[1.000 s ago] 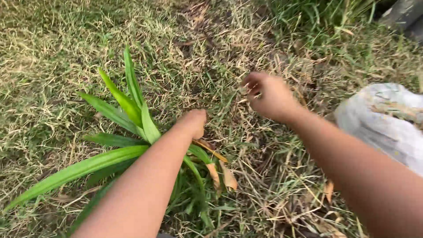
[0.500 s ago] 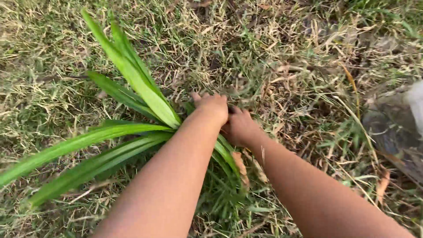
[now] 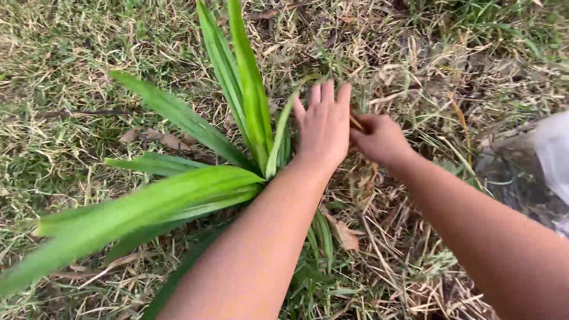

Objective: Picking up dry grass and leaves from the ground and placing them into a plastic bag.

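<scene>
Head view, the only one. Ground (image 3: 71, 71) is dry, patchy grass with straw litter. A plant (image 3: 195, 195) with long green strap leaves sits left of centre, leaves fanning toward the left edge and the top edge; its base lies about mid-frame. Left hand (image 3: 323, 127) lies flat against the plant's base, fingers straight, together and unclenched, holding nothing, pressing the upright leaves aside. Right hand (image 3: 382, 139) sits just beside it, to the right and touching, fingers curled tight around a dry brown leaf (image 3: 356, 122) at the base; only a short strip shows between the hands. A brown dead leaf (image 3: 344, 234) lies on the ground below the forearms. A pale bag (image 3: 554, 157) rests at the right edge, well apart from the plant. Risks, as judged: the dry leaf looks brittle and could snap above its base if pulled at an angle, leaving a stub; a hard pull could tear green leaves or loosen the roots; leaf edges could scrape the flat palm. Versus half a second ago: both hands were then bunched at the base; now the left has opened flat, the right has shifted rightward and the bag shows more fully at the right edge.
</scene>
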